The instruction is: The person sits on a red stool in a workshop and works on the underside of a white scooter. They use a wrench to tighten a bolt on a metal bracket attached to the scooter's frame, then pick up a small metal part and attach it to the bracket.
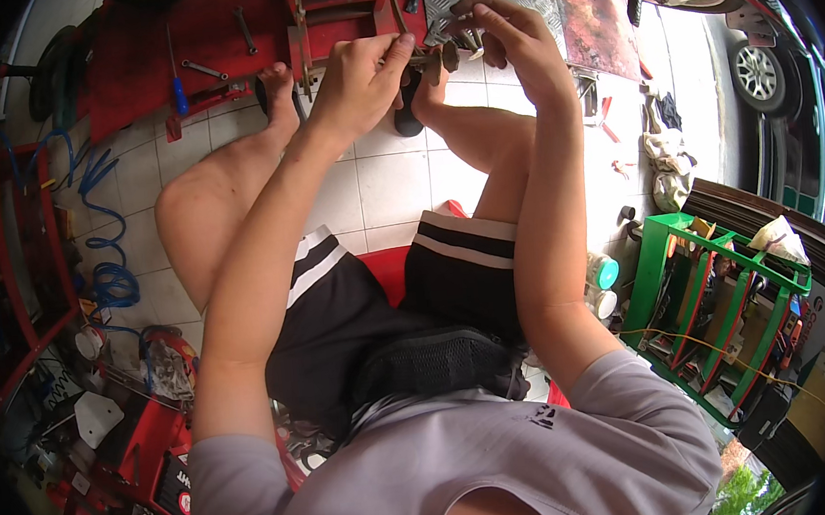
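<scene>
My left hand (363, 87) is closed, its thumb pressed against the fingers, on a small dark metal part (437, 61) with a round end. Most of what this hand grips is hidden behind it. A thin hose or cable (397, 4) runs down to the same spot from the red lift frame. Just right of the part, my right hand (517, 44) has its dirt-darkened fingers bent and brought together around something too small to make out. Both hands are raised in front of the red motorcycle lift (342, 13), above my bare feet.
A blue-handled screwdriver (180, 96) and two wrenches (246, 32) lie on the red platform at left. Coiled blue air hose (113, 284) hangs on the left. At right are a green tool rack (659, 265) and a parked car's wheel (757, 70). Motorcycle parts overhang the upper right.
</scene>
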The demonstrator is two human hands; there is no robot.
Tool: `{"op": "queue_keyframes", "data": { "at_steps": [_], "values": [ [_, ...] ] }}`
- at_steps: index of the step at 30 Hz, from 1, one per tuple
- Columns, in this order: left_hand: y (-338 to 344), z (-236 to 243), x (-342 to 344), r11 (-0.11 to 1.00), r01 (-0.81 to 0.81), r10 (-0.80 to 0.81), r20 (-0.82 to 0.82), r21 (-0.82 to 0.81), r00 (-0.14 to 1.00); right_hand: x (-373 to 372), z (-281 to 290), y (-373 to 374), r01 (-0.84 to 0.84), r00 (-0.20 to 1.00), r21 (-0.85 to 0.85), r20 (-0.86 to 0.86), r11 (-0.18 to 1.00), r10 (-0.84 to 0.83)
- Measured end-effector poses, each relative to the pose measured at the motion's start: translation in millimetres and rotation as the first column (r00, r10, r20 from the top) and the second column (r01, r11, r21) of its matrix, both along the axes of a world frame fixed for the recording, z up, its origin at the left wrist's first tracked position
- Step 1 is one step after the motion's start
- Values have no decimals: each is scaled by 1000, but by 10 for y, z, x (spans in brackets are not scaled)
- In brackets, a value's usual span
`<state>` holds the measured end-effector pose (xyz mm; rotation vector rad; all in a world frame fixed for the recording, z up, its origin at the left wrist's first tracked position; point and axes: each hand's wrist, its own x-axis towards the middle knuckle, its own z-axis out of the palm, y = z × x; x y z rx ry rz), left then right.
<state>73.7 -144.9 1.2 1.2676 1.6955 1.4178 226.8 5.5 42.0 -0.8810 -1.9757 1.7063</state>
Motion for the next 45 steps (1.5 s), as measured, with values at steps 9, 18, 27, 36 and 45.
{"op": "queue_keyframes", "data": {
  "at_steps": [9,18,27,36,45],
  "values": [
    [-3,-22,0,1000,16,-16,25,-15,1000,-4,25,-8,5,1000,-42,0,999,-5],
    [-3,-56,3,1000,20,-20,30,10,999,55,-12,51,-44,998,-53,-35,998,42],
    [-7,-54,2,1000,15,-16,39,18,999,84,10,94,-109,993,-128,-57,986,102],
    [-2,-54,-3,1000,11,-11,20,6,1000,37,-17,34,7,1000,-59,-21,998,-8],
    [-5,-39,8,1000,13,-13,28,-11,1000,-3,38,-1,-6,999,-100,36,995,9]
  ]
}}
